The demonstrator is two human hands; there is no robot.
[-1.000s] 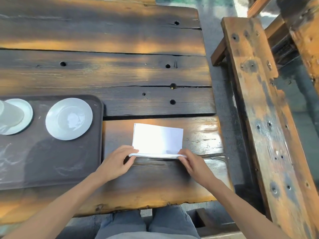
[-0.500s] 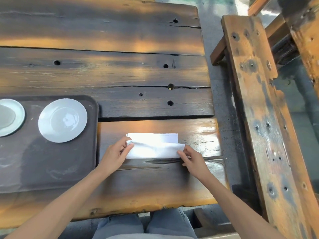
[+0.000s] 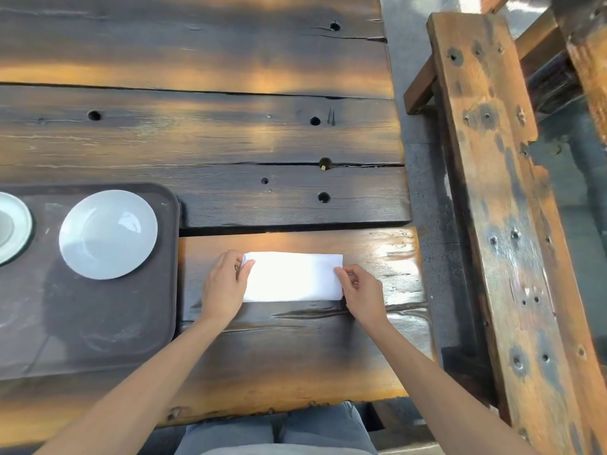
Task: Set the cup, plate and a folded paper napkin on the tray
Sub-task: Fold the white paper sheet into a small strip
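A white paper napkin (image 3: 293, 276) lies flat on the wooden table, folded into a long rectangle. My left hand (image 3: 224, 285) pinches its left end and my right hand (image 3: 360, 290) pinches its right end. To the left sits a dark brown tray (image 3: 98, 323). A white plate (image 3: 107, 233) rests on the tray's far right part. At the frame's left edge a second white dish (image 3: 18, 224) carries the cup (image 3: 5, 226), which is mostly cut off.
The table (image 3: 230, 142) is dark, worn planks with holes and cracks; its near edge runs just in front of my knees. A wooden bench (image 3: 512, 224) stands to the right across a narrow gap. The tray's near half is bare.
Both hands lifted the napkin's near edge and folded it over away from me, halving it into a narrow strip. The view shifted slightly right, pushing the cup further out of frame.
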